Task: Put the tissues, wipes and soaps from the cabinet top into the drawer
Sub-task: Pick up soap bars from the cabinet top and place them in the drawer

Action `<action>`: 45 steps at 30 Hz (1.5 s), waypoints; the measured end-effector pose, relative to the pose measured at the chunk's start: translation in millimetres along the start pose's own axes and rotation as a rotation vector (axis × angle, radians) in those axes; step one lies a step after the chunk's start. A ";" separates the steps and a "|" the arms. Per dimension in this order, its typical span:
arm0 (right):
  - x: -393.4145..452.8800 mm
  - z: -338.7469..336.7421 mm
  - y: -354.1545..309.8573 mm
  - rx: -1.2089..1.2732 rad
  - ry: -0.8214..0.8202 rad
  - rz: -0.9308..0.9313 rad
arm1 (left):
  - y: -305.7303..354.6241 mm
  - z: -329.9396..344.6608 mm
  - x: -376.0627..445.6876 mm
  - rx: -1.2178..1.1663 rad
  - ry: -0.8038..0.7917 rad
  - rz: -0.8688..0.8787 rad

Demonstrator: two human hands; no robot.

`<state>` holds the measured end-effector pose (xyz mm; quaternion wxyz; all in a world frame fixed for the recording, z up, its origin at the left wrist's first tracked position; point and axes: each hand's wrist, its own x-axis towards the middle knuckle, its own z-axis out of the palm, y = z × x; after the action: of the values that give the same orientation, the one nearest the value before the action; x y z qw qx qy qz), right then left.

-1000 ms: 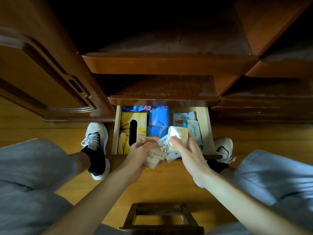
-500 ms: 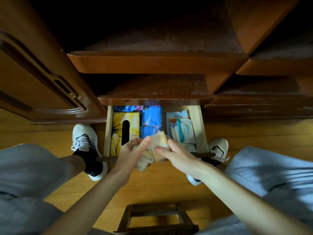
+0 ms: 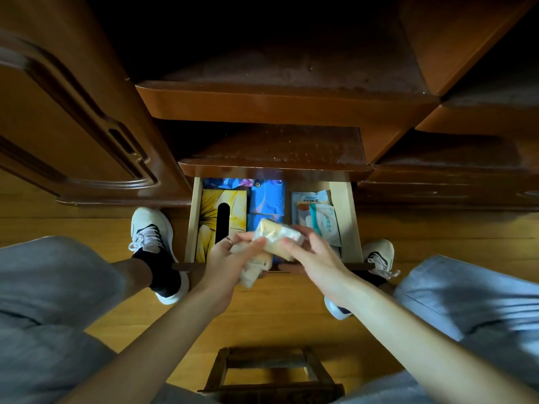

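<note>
Soaps (image 3: 277, 236): wrapped bars, blurred, over drawer (image 3: 345, 217) front edge; fingers of left hand (image 3: 230, 258) and right hand (image 3: 313, 255) clamped on them. Wipes (image 3: 323, 223) inside drawer, print unreadable.

Cabinet (image 3: 262, 109): dark glossy varnished wood. Drawer (image 3: 344, 217): pale matt wood. Soap pkt (image 3: 274, 239) betw. fingertips: shiny clear plastic wrap. Wipes (image 3: 323, 223) beyond fingers: glossy plastic.

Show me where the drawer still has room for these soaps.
Little bare room shows. The drawer is crowded: yellow tissue box left, blue packs middle, wipes right. The front strip between the blue packs and wipes is hidden under both hands.
</note>
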<state>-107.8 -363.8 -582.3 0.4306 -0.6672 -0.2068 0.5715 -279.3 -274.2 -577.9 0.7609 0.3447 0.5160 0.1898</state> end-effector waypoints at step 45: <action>150.0 -56.5 49.7 -0.570 0.158 0.209 | -19.2 -19.1 23.9 0.360 0.115 -0.038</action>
<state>-26.3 -294.6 -711.7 0.1798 -0.8210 -0.2551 0.4781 -288.6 -265.8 -611.8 0.6596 0.4538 0.5908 0.0994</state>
